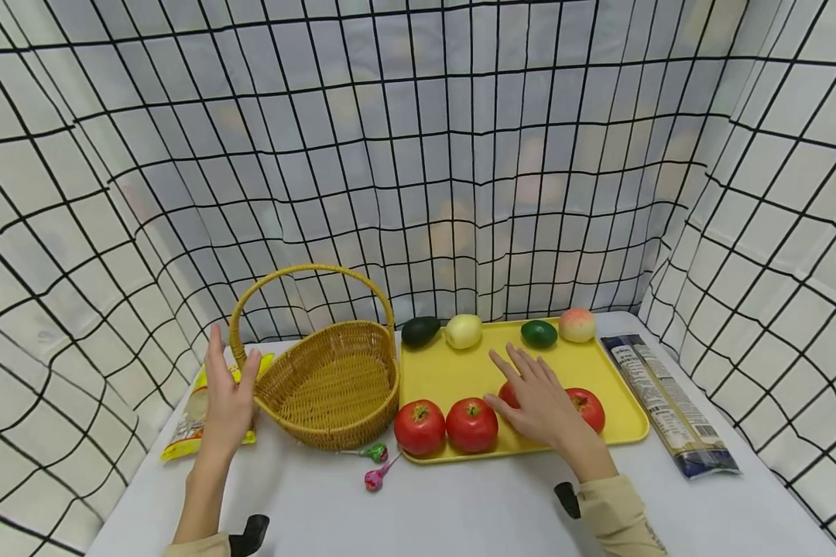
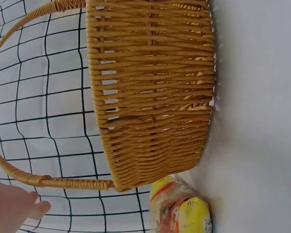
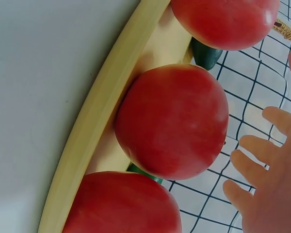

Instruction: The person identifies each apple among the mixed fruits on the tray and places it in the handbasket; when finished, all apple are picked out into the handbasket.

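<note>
My left hand [image 1: 227,402] is raised beside the left side of a wicker basket [image 1: 334,387], fingers straight, near the foot of its arched handle [image 2: 72,183]. It holds nothing. Over the front of a yellow tray [image 1: 446,375], my right hand [image 1: 539,414] hovers with fingers spread and nothing in them. Below and around it are several round red fruits, like apples or tomatoes, including one at the tray's left [image 1: 419,427], one beside it [image 1: 471,425] and one to the right [image 1: 588,408]. Another is partly hidden behind my right hand.
Along the tray's back lie a dark avocado [image 1: 420,331], a pale yellow-green fruit [image 1: 464,331], a green fruit [image 1: 539,333] and a peach [image 1: 577,325]. Green [image 1: 376,453] and pink [image 1: 374,480] lollipops lie in front. A yellow packet [image 1: 193,414] and a long package [image 1: 669,402] flank everything.
</note>
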{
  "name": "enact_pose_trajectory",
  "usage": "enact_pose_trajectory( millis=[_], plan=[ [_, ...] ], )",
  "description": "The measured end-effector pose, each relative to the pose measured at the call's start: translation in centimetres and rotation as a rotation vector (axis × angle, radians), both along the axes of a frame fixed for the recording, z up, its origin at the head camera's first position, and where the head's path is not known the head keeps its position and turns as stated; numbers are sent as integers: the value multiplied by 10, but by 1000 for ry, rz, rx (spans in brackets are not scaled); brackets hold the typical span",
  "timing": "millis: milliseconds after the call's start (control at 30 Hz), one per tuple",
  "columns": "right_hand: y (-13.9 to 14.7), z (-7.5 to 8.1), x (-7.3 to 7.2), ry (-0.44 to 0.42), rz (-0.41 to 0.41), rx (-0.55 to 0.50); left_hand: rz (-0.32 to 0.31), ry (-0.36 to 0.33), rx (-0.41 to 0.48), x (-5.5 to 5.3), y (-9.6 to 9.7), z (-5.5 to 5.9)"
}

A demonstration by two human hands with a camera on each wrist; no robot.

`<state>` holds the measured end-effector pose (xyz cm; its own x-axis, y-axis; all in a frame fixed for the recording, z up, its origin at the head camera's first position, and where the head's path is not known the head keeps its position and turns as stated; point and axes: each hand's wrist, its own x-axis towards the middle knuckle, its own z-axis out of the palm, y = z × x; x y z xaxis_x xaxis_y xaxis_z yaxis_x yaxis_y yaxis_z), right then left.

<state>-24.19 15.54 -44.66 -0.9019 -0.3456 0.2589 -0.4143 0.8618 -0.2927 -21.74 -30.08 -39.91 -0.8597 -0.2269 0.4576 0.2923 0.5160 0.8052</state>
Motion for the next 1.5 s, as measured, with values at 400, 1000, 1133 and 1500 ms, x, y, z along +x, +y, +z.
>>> enact_pose_trajectory(
  millis=[400, 1000, 1133, 1500],
  plan=[
    [-17, -10, 6, -27, 28, 3, -38, -157, 123, -14, -16, -5],
    [-103, -9, 7, -68, 280, 80, -61, -188, 143, -15, -12, 2],
    [-121, -8, 7, -64, 312, 120, -65, -175, 149, -18, -10, 2],
    [-129, -10, 4, -127, 290, 166, -73, -174, 160, -25, -7, -1]
  ],
)
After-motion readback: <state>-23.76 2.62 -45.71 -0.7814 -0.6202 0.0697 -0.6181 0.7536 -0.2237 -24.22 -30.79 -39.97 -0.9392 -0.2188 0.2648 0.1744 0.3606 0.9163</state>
